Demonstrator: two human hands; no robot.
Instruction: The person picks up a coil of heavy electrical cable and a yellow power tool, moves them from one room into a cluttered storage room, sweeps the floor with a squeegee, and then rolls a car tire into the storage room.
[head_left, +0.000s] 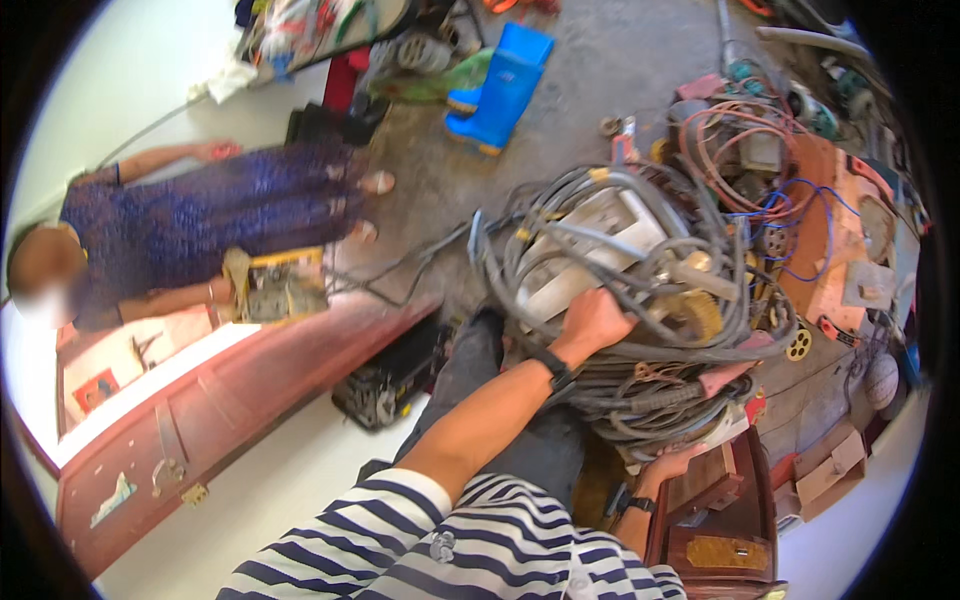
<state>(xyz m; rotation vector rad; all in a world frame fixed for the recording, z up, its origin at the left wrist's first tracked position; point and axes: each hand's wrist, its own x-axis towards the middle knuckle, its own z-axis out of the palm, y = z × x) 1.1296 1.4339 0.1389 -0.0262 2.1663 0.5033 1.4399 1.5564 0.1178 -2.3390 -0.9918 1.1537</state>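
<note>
A large tangle of thick grey and black cable (517, 274) lies looped in front of me over a pale metal tray-like part (637, 214). My left hand (596, 322), with a black band at the wrist, is closed around cable near the middle of the loops. Low on the right, my right hand (675, 461) is at the underside of the coiled stack (637, 409), by a white edge (731, 431). Its fingers are partly hidden there, so its grip is unclear. Among the loops sits a brass-coloured, ribbed round part (686, 315).
A person (195, 217) in dark blue stands at left, holding a yellow-framed object (277, 285) beside the red door (247, 397). Blue rubber boots (502, 90) stand on concrete. A red hose (705, 142) lies beyond the tangle. Right of me are a wooden cabinet (720, 517) and cardboard box (829, 472).
</note>
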